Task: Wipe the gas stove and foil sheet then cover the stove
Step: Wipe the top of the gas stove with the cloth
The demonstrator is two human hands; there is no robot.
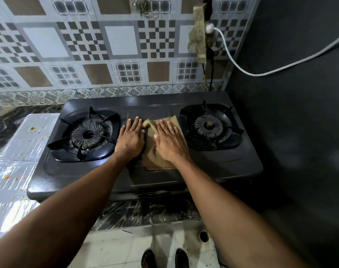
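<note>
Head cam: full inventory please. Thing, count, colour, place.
gas stove: 1, black, on the counter, centre
burners: 2, black, left and right ends of the stove
cloth: 1, tan, on the stove between the burners
foil sheet: 1, silver with yellow crumbs, on the counter left of the stove
counter: 1, dark marbled, under the stove
tiled wall: 1, grey-brown patterned, behind the stove
cable: 1, white, along the right wall
shoes: 2, dark, on the floor at the bottom edge
left hand: flat on the stove beside the cloth
right hand: flat on the cloth
</note>
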